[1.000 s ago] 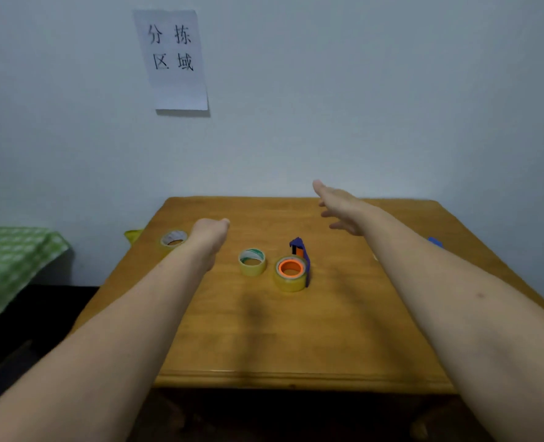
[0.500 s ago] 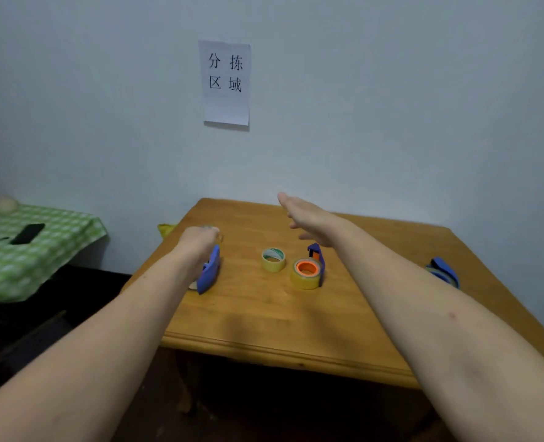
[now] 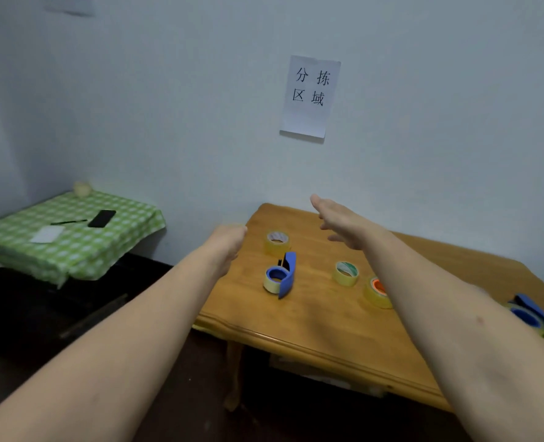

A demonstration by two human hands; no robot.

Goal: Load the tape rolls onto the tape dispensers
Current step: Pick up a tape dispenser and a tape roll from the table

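Note:
On the wooden table lies a blue dispenser with a yellow roll on it. A loose yellow roll with a white core stands behind it. Another yellow roll with a green-white core sits mid-table. An orange-cored roll is half hidden by my right forearm. A second blue dispenser lies at the right edge. My left hand hovers at the table's left edge with its fingers curled under and nothing seen in it. My right hand floats flat over the far side, fingers straight.
A low table with a green checked cloth stands to the left, carrying a black phone, a pen and a white paper. A paper sign hangs on the wall behind. Dark floor lies between the two tables.
The view has swung left, bringing the green table in. My left hand has moved off the blue dispenser, which now shows fully to its right. My right hand stays flat.

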